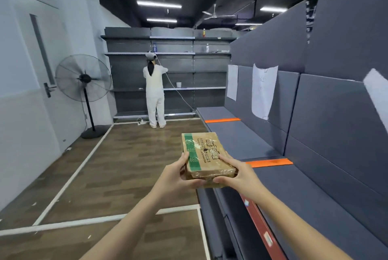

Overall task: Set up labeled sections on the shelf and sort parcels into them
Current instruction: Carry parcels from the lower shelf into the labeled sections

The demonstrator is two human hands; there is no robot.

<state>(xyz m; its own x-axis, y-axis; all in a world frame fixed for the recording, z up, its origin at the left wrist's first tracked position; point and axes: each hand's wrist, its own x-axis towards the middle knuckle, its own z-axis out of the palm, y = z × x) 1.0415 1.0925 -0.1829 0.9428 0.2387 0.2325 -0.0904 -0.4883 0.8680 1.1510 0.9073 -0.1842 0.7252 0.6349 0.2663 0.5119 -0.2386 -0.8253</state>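
Writing on the middle sheet seems unreadably faint; rightmost sheet edge-cropped.

The flat brown cardboard parcel, glossy with clear tape and crossed by a green band (dark print ran along its top), was held nearly level in the air. The left hand and right hand gripped its near end, just off the front edge of the long dark grey shelf. Two orange tape strips crossed the shelf board, well apart. White paper sheets hung on its back panel.
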